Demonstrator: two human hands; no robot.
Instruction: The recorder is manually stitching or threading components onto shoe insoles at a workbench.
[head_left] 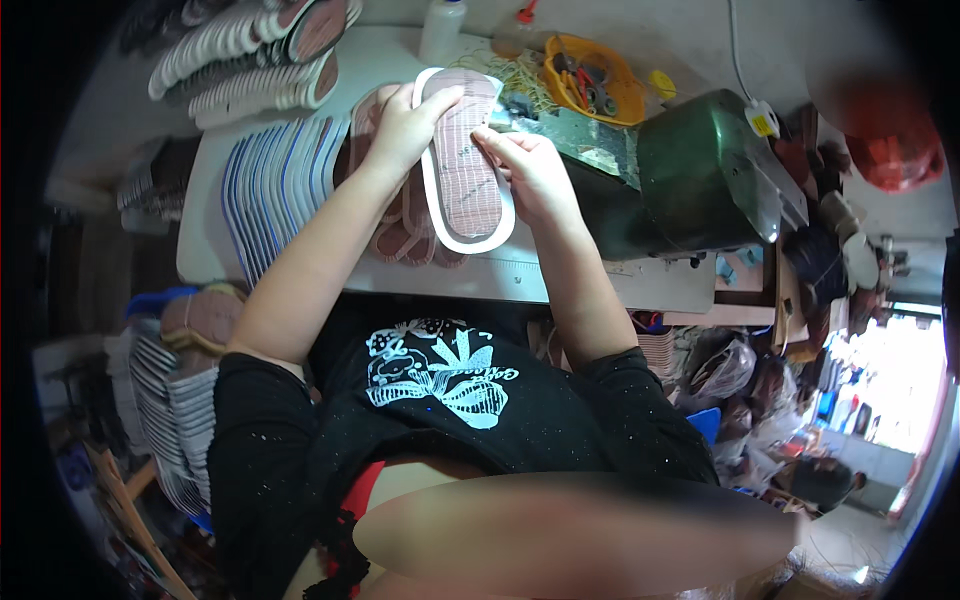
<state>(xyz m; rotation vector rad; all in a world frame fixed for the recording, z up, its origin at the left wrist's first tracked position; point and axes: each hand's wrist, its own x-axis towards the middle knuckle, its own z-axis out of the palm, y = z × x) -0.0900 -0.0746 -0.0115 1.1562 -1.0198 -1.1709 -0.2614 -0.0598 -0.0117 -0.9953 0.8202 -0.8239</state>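
A slipper sole (468, 205) with a pinkish-brown striped top and a thick white rim is held up over the worktable (500, 282). My left hand (405, 130) grips its left edge near the far end, thumb lying on the striped face. On the opposite edge, my right hand (528, 168) pinches the rim with thumb and fingers; part of those fingers is hidden. Beneath and left of the sole lie several brown slipper pieces (395, 242), partly covered by my left arm. The green sewing machine (700, 180) stands just right of my right hand.
A leaning row of blue-and-white soles (282, 190) sits left on the table, with more stacked soles (240, 65) beyond. Behind are an orange basket (628, 102) of tools and a white bottle (441, 32). Another sole stack (175, 430) stands at lower left.
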